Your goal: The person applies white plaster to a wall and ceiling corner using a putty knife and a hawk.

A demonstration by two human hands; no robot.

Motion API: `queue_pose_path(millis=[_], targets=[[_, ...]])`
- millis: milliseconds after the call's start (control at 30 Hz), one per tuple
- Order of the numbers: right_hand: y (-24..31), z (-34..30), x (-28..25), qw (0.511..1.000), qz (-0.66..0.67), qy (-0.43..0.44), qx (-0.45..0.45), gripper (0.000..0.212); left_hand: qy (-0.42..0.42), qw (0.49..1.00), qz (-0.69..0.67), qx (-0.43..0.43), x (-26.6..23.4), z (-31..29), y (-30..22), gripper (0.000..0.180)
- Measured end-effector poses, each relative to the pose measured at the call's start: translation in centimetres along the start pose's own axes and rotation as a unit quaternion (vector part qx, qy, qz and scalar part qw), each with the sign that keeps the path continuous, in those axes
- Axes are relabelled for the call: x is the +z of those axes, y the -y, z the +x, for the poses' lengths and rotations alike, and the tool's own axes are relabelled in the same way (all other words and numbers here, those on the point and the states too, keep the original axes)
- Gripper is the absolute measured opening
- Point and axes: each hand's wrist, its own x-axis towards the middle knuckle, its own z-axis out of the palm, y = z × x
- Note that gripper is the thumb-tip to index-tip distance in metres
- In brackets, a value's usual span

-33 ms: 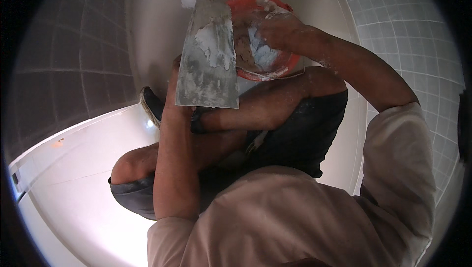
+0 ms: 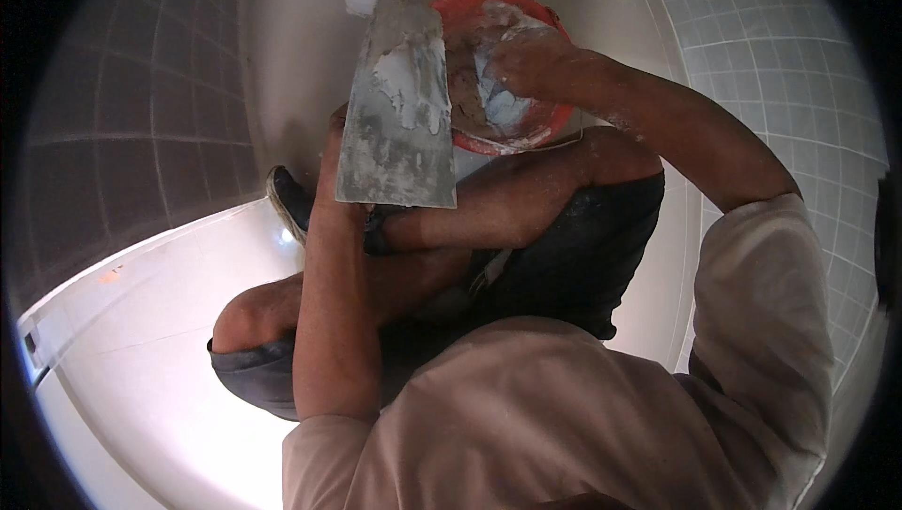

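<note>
Red bucket (image 2: 489, 146): paste (image 2: 507, 113) left inside. Grey plate (image 2: 395, 158): immediately left of bucket; one paste patch (image 2: 399, 76) loaded, near end only smeared. Left hand (image 2: 338, 119): left of bucket, mostly behind plate; grip hidden, cannot tell. Right hand (image 2: 528, 57): at bucket's mouth; grip unclear, cannot tell.

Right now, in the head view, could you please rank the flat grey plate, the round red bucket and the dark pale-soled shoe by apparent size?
Grey plate and red bucket: too alike to rank; bucket partly hidden.
Dark shoe: clearly smallest.
</note>
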Motion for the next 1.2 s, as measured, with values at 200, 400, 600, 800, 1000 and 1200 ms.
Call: queue_pose_path(millis=[200, 400, 600, 800, 1000, 1200], targets=[[2.6, 3.5, -4.0, 0.995, -0.002, -0.035, -0.097, 0.011, 0.01, 0.999, 0.048, 0.007, -0.4, 0.0, -0.4, 0.032], [-2.7, 3.9, -1.8, 0.977, 0.174, 0.118, 0.021, 0.014, 0.008, 0.996, 0.087, 0.026, 0.4, 0.4, 0.1, 0.03], [-0.2, 0.7, 2.0, 0.976, -0.092, -0.164, -0.106, 0.022, 0.028, 0.998, 0.051, 0.026, 0.3, 0.6, 0.2, 0.029], [2.9, 3.8, -3.3, 0.996, 0.055, 0.07, 0.019, 0.019, 0.055, 0.982, 0.153, 0.094, -0.2, 0.3, 0.0, 0.026], [0.1, 4.0, -7.5, 0.968, 0.066, 0.23, -0.078, 0.021, 0.071, 0.991, 0.09, 0.062, -0.1, -0.2, -0.4, 0.028], [-1.2, -5.4, -13.0, 0.979, 0.176, 0.061, 0.086, 0.034, 0.124, 0.989, 0.051, 0.069, -1.1, -0.4, -0.8, 0.031]])
